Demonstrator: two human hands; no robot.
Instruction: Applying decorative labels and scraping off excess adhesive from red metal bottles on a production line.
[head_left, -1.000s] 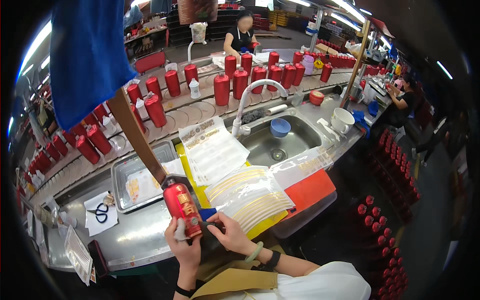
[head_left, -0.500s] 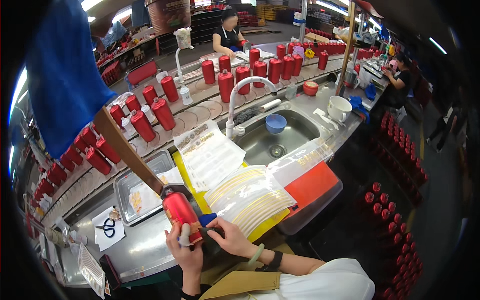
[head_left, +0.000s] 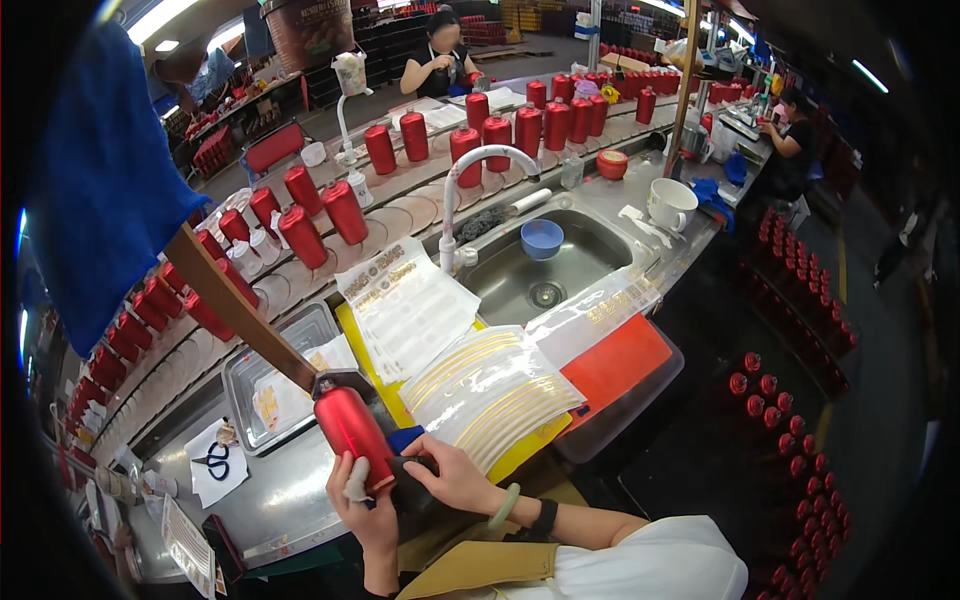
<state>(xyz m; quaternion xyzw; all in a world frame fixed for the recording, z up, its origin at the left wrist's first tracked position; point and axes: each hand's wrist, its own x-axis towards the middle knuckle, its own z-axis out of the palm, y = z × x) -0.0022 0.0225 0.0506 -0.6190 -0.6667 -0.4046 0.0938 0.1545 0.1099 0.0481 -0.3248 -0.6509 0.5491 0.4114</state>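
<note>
My left hand (head_left: 362, 515) is wrapped round the lower part of a shiny red bottle (head_left: 350, 425), which lies tilted with its grey neck pointing away. A whitish cover sits on one of its digits. Close to the bottle's base, my right hand (head_left: 455, 480) is closed on a dark, flat piece (head_left: 414, 468) whose kind I cannot make out. Beside the bottle shows a bit of blue cloth (head_left: 402, 438). Sheets with gold stripes (head_left: 490, 390) lie just beyond my right hand, on a yellow board (head_left: 530, 450).
A steel sink (head_left: 600, 255) with a blue bowl (head_left: 541, 240) and white tap (head_left: 448, 220) stands ahead. Scissors (head_left: 216, 462) and a steel tray (head_left: 240, 385) lie left. Red bottles (head_left: 303, 236) line the conveyor. A wooden post (head_left: 245, 310) rises near the bottle. A co-worker (head_left: 440, 60) sits opposite.
The red bottle has turned in my left hand: gold patterning near its base gave way to a plain red side. Conveyor bottles have shifted, and the co-worker opposite has raised a hand.
</note>
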